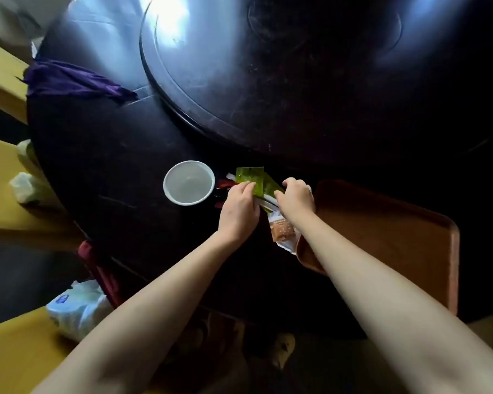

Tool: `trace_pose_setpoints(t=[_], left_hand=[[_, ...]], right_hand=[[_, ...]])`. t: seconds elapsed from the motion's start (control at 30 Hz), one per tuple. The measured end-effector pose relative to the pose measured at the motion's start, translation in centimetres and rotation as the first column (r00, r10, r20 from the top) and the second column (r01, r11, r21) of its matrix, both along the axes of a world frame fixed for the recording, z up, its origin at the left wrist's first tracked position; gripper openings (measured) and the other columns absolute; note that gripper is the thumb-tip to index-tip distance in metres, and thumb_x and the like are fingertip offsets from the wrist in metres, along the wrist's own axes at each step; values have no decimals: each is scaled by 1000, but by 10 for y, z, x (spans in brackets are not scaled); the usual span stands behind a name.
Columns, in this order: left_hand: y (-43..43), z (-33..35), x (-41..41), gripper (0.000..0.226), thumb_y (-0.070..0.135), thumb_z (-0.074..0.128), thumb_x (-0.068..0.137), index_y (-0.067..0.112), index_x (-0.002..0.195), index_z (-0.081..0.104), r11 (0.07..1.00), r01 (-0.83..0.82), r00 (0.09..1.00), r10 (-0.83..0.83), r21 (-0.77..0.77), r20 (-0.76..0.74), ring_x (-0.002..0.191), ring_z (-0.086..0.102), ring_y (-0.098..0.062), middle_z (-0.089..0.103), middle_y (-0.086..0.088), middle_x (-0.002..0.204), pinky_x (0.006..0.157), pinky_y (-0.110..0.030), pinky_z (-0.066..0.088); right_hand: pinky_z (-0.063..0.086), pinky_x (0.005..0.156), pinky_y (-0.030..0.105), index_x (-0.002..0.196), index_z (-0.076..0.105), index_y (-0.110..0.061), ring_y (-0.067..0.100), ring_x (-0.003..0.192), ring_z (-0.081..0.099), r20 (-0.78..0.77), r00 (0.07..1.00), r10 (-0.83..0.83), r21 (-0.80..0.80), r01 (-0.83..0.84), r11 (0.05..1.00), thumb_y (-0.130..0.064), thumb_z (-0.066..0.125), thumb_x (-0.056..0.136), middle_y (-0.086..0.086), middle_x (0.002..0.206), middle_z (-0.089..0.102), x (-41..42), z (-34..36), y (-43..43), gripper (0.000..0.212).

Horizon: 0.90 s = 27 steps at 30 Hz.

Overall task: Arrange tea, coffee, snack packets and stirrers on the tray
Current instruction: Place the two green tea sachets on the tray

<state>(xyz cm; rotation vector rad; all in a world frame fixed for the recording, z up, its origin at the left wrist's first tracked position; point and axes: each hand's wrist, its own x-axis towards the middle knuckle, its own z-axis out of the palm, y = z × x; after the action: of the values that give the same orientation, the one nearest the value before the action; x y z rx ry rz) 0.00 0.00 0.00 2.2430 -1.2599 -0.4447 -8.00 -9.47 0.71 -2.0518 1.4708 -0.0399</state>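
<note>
Both bare forearms reach forward over the near edge of the table, converging. The left hand (239, 207) lies palm down, fingers curled forward. The right hand (296, 197) is knuckles up, fingers bent downward, just beside the left.

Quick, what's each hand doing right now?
Left hand: fingers on a green packet, grip unclear.
Right hand: curled over the packet pile, grip unclear.

A: Where is there room on the dark table (120, 155)?

B: The brown tray (387, 231) lies bare at the right. The raised turntable (239, 81) behind is bare too.

A: And what blocks the way?

B: The white cup (189, 182) stands just left of the packet pile (254, 183), and a purple cloth (74, 81) lies far left.
</note>
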Motion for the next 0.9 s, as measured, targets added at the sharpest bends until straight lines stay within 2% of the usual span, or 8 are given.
trace_pose_setpoints(t=[0.1, 0.2, 0.37, 0.5, 0.67, 0.77, 0.83, 0.9], left_hand=[[-28, 0, 0, 42, 11, 48, 87, -4, 126, 43, 999, -42, 998, 41, 24, 51, 126, 39, -35, 47, -24, 133, 104, -37, 31], [-51, -5, 7, 40, 23, 51, 87, -3, 117, 44, 979, -87, 993, 71, 184, 92, 117, 40, -35, 49, -23, 124, 97, -38, 34], [-61, -12, 16, 34, 24, 55, 85, 0, 108, 46, 962, -130, 979, 86, 239, 187, 111, 42, -35, 51, -22, 116, 88, -39, 39], [-54, -13, 15, 25, 9, 47, 81, -3, 102, 50, 979, -139, 976, 110, 151, 189, 103, 49, -40, 58, -26, 106, 84, -41, 38], [-45, -8, 16, 42, 6, 46, 80, 6, 122, 49, 977, -214, 958, 206, 19, 199, 99, 57, -41, 64, -24, 106, 78, -42, 40], [-44, 1, 15, 41, 5, 48, 81, 10, 121, 53, 957, -256, 941, 279, -134, 193, 93, 61, -41, 68, -22, 102, 76, -41, 43], [-44, 10, 12, 37, 6, 49, 82, 11, 118, 56, 917, -291, 936, 332, -275, 116, 89, 65, -36, 71, -19, 98, 76, -37, 46], [-43, 13, 6, 35, 7, 52, 80, 14, 114, 60, 868, -377, 926, 365, -324, -101, 82, 68, -20, 73, -11, 96, 77, -28, 50]], right_hand=[[39, 96, 41, 118, 52, -6, 33, 120, 42, 24, 998, -62, -7, 62, 998, -26, 55, 87, 17, 126, 50, 6, -10, -3, 36], [41, 95, 42, 114, 53, -6, 34, 117, 45, 52, 993, -103, 19, 102, 995, -23, 59, 85, 17, 123, 53, 11, -18, -8, 35], [50, 84, 40, 90, 65, -10, 29, 98, 59, 172, 973, -150, 132, 129, 983, -23, 63, 75, 12, 101, 65, 6, -31, -15, 19], [49, 80, 35, 89, 65, -9, 23, 89, 62, 299, 929, -218, 226, 153, 962, -18, 65, 76, 7, 92, 68, -4, -27, -20, 16], [54, 78, 50, 88, 59, -11, 31, 86, 64, 429, 851, -301, 299, 181, 937, -19, 60, 78, 14, 93, 68, -27, -20, -22, 13], [52, 65, 41, 84, 57, -14, 29, 78, 64, 525, 780, -341, 324, 187, 927, -16, 57, 83, 16, 88, 68, -45, -11, -19, 2], [50, 57, 30, 81, 55, -19, 21, 73, 61, 598, 701, -389, 344, 214, 914, -14, 56, 86, 14, 86, 65, -56, -7, -16, 7], [50, 61, 27, 80, 54, -23, 17, 72, 60, 653, 637, -410, 302, 278, 912, -15, 57, 86, 8, 83, 65, -66, -4, -13, 11]])
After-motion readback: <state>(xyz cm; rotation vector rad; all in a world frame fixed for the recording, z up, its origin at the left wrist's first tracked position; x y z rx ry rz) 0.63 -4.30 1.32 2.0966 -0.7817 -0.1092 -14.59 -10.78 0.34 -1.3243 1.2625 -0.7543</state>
